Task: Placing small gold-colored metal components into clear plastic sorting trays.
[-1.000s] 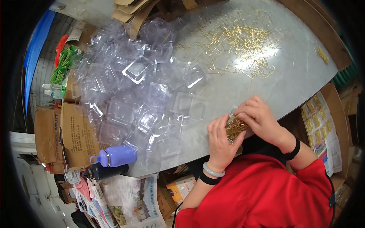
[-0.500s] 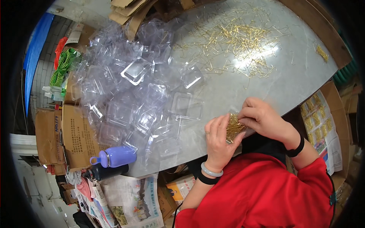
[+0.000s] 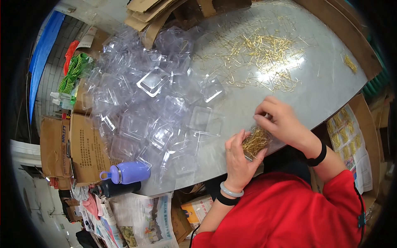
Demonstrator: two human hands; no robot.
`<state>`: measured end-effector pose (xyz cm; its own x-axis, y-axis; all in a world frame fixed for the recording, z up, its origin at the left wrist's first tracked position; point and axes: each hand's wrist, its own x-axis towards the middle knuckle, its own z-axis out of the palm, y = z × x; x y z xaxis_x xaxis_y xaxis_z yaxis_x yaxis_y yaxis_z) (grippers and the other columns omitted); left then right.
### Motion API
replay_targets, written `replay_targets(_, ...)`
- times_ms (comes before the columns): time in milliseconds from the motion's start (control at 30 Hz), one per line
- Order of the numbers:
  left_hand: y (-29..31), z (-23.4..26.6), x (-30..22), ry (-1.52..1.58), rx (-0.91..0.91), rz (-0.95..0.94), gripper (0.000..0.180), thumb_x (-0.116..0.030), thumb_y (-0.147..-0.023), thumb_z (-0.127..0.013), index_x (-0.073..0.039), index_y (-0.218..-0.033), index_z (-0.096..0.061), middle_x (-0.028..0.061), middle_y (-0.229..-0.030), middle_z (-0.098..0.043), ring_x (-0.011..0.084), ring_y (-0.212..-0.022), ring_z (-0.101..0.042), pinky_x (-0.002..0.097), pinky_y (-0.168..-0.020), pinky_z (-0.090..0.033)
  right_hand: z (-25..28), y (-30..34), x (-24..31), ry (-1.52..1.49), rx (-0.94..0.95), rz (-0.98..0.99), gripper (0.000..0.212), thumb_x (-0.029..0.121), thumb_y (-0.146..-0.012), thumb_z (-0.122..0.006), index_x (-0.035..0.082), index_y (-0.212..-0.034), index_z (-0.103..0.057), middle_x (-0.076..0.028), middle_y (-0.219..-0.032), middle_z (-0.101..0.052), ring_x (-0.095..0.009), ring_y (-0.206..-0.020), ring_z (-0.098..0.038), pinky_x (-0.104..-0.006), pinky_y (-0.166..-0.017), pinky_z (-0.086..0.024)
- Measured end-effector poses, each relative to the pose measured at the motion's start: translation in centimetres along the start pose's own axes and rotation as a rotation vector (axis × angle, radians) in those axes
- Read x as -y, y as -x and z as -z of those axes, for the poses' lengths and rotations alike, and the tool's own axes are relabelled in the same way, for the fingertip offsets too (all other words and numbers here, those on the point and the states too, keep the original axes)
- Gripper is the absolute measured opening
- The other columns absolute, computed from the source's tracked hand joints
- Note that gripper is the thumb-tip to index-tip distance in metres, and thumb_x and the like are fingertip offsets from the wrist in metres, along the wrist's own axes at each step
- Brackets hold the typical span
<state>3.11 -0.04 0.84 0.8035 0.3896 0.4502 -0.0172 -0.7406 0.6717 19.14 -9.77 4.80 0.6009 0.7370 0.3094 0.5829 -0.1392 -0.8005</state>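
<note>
My left hand is closed round a small clear plastic box at the table's near edge, thumb on one side and fingers on the other. Thin gold metal hooks fill the box in a tangled bundle. Just above and to the right of the bundle is my right hand, its fingers curled and its thumb near the index finger. Whatever may be between those fingertips is too small to make out. Farther off, a loose heap of the same gold hooks lies spread on the grey table.
Many clear plastic cases are piled on the table's left half. A purple bottle and a dark bottle lie at its near left corner. On the right, an open carton holds filled boxes. Cardboard stands at the back.
My right hand has lifted away from the box, slightly up and left. More of the hooks in the box now show. My left hand keeps its hold.
</note>
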Motion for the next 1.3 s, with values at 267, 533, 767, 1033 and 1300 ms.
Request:
replay_targets(267,0.0,-0.1,0.1,-0.060,0.004,-0.017,0.075,-0.019,-0.074,-0.086,0.000,-0.134,-0.046,0.0137,-0.120,-0.061,0.0316,-0.110,-0.051,0.0410,-0.095,-0.044,-0.3,3.9,-0.8,0.034,0.012,0.074,0.012,0.015,-0.087,-0.070,0.004,-0.089,-0.068,-0.011,-0.086,-0.060,-0.029,-0.075,-0.058,-0.0377,-0.069,-0.049)
replay_targets(533,-0.1,0.1,0.0,-0.008,-0.018,0.005,0.074,-0.021,-0.071,-0.087,-0.001,-0.131,-0.049,0.0129,-0.119,-0.060,0.0318,-0.108,-0.051,0.0418,-0.092,-0.045,2.5,4.5,-0.3,0.042,0.153,0.087,0.013,0.011,-0.078,-0.076,0.004,-0.083,-0.065,-0.008,-0.078,-0.059,-0.026,-0.071,-0.059,-0.0355,-0.062,-0.048)
replay_targets(767,-0.2,0.3,0.2,-0.039,0.003,-0.025,0.075,-0.021,-0.069,-0.088,-0.002,-0.131,-0.050,0.0116,-0.119,-0.060,0.0319,-0.107,-0.051,0.0419,-0.093,-0.044,1.0,3.8,-0.1,0.187,0.031,0.206,0.010,0.008,-0.078,-0.074,0.005,-0.083,-0.066,-0.008,-0.076,-0.059,-0.027,-0.071,-0.061,-0.0371,-0.062,-0.050)
replay_targets(1033,-0.2,-0.1,0.4,-0.060,-0.023,-0.038,0.075,-0.021,-0.069,-0.088,-0.002,-0.130,-0.050,0.0116,-0.119,-0.060,0.0316,-0.106,-0.051,0.0418,-0.093,-0.044,0.7,1.8,-1.0,0.137,0.001,0.055,0.013,0.011,-0.083,-0.072,0.003,-0.091,-0.067,-0.011,-0.082,-0.061,-0.031,-0.076,-0.061,-0.0390,-0.067,-0.050)
replay_targets(1300,-0.2,0.0,0.2,-0.056,-0.016,-0.024,0.074,-0.022,-0.070,-0.088,-0.002,-0.130,-0.050,0.0116,-0.118,-0.059,0.0316,-0.106,-0.051,0.0417,-0.093,-0.044,1.5,2.1,-0.6,-0.100,0.133,-0.127,0.013,0.011,-0.087,-0.070,0.001,-0.095,-0.067,-0.012,-0.080,-0.060,-0.030,-0.074,-0.061,-0.0376,-0.066,-0.049)
